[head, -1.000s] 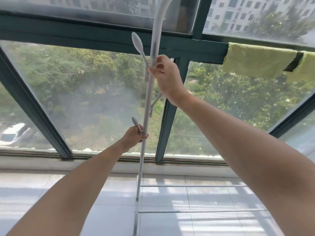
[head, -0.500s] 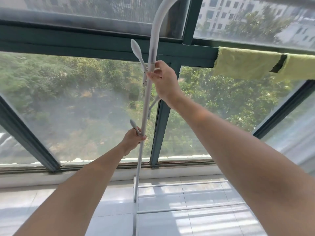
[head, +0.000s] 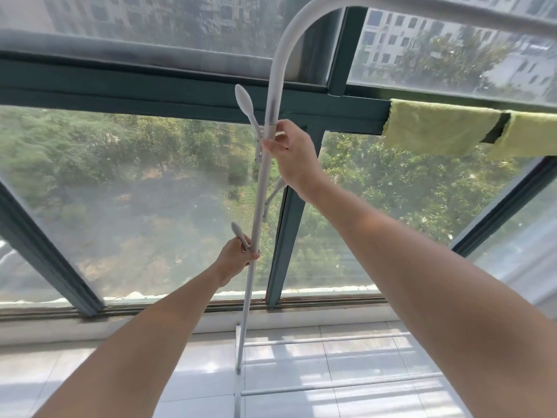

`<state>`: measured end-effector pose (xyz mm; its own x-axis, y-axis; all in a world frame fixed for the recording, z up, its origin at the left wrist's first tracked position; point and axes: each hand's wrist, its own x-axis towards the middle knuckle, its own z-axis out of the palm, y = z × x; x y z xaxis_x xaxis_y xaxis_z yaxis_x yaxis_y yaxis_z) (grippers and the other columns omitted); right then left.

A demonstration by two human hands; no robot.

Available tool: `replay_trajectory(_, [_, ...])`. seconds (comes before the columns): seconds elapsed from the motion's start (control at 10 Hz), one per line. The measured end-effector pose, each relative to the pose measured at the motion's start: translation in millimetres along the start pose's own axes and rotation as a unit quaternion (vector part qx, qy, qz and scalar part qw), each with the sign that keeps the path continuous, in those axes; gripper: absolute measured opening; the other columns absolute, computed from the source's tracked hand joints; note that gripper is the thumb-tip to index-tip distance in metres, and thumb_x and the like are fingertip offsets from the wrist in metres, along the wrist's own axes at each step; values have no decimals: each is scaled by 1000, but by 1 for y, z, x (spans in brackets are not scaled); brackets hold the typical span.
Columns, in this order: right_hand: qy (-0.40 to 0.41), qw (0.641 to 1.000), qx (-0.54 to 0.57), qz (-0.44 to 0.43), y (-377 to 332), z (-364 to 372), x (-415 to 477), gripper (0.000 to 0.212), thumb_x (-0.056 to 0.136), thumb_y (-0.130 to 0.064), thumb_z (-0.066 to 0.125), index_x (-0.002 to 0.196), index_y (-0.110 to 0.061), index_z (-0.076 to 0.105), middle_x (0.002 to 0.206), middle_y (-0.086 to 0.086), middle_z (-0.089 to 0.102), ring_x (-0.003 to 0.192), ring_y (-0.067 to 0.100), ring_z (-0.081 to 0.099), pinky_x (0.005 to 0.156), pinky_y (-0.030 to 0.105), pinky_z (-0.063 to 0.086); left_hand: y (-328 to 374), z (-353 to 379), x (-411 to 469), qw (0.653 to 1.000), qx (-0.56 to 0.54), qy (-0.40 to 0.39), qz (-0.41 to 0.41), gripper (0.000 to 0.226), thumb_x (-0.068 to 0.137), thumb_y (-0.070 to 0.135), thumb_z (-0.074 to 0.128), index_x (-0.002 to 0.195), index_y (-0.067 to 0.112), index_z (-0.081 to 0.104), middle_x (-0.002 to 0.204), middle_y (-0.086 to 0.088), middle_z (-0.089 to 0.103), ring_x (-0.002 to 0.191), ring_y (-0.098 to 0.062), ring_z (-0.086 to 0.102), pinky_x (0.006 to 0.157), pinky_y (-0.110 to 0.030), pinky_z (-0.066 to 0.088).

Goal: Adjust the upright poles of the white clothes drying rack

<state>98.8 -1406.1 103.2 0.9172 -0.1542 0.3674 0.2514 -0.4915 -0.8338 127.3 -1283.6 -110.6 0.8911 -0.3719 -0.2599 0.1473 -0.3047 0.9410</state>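
Pole point(head: 256, 206) of the white drying rack stood nearly upright in front of the window frame point(head: 180, 98), tilted slightly, its top curving over to the right into a horizontal bar point(head: 452, 10). Right hand point(head: 294, 158) was high on the pole, just below the joint where the thicker upper tube met the thinner lower one, fingers closed around it, thumb on the near side. Left hand point(head: 236, 259) was lower on the same pole, fingers wrapped round it together with the base of the lower peg point(head: 238, 233). Upper peg point(head: 245, 104) angled up and left off the pole, just above the right hand. Third arm of the pole showed behind the right wrist, detail unclear. Two rack rails point(head: 325, 339) ran right from the pole's foot, over the tiled floor point(head: 90, 372). Yellow-green cloth point(head: 437, 128) hung on the window frame, well right of the pole.
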Motion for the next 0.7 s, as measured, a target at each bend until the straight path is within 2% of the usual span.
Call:
replay_trajectory(0.1, [-5, 1000, 2, 0, -2, 3, -3, 18, 90, -11, 54, 106, -4, 54, 99, 13, 69, 90, 22, 66, 79, 30, 51, 0, -4, -3, 1000, 12, -7, -12, 17, 86, 8, 66, 94, 7, 51, 97, -16, 58, 96, -28, 57, 92, -44, 49])
replay_trajectory(0.2, [-8, 1000, 4, 3, -4, 5, -7, 16, 90, -11, 53, 105, -5, 54, 96, 10, 69, 86, 19, 65, 72, 23, 49, 0, -5, -7, 1000, 20, -3, -22, 16, 86, 13, 66, 95, 10, 53, 86, -4, 55, 87, -21, 52, 85, -38, 44])
replay_trajectory(0.3, [-7, 1000, -1, 12, -7, 4, -10, 14, 91, -13, 53, 104, -8, 54, 89, 3, 67, 78, 10, 64, 62, 17, 45, 2, -4, -13, 999, 8, 2, -35, 28, 87, 15, 66, 110, 4, 54, 90, -4, 57, 90, -22, 52, 86, -37, 43])
replay_trajectory(0.4, [-9, 1000, 2, 26, -12, 2, -14, 15, 91, -13, 53, 105, -9, 54, 89, 0, 64, 75, 5, 61, 59, 17, 43, 5, -3, -17, 999, -10, 17, -37, 40, 89, 17, 64, 123, 2, 50, 111, -6, 58, 102, -24, 55, 90, -36, 43])
replay_trajectory(0.5, [-27, 999, 5, 41, -18, 2, -20, 22, 93, -11, 48, 115, -8, 53, 97, 4, 65, 76, 3, 58, 59, 17, 43, 9, -3, -24, 998, -3, 36, -48, 40, 91, 20, 61, 123, 0, 50, 127, -10, 55, 117, -31, 54, 94, -37, 43])
replay_trajectory(0.6, [-45, 997, 27, 49, -17, -2, -34, 32, 94, -11, 46, 127, -8, 46, 110, 8, 65, 84, 5, 60, 65, 16, 46, 8, -2, -31, 998, 15, 40, -45, 38, 91, 21, 60, 122, 1, 50, 128, -16, 57, 116, -30, 55, 100, -40, 45])
replay_trajectory(0.7, [-23, 997, 38, 66, -12, -10, -52, 39, 95, -11, 45, 133, -7, 40, 125, 13, 58, 107, 19, 56, 89, 28, 45, 7, -4, -39, 999, 6, 33, -41, 49, 91, 22, 59, 134, 3, 42, 138, -12, 50, 123, -28, 50, 108, -46, 39])
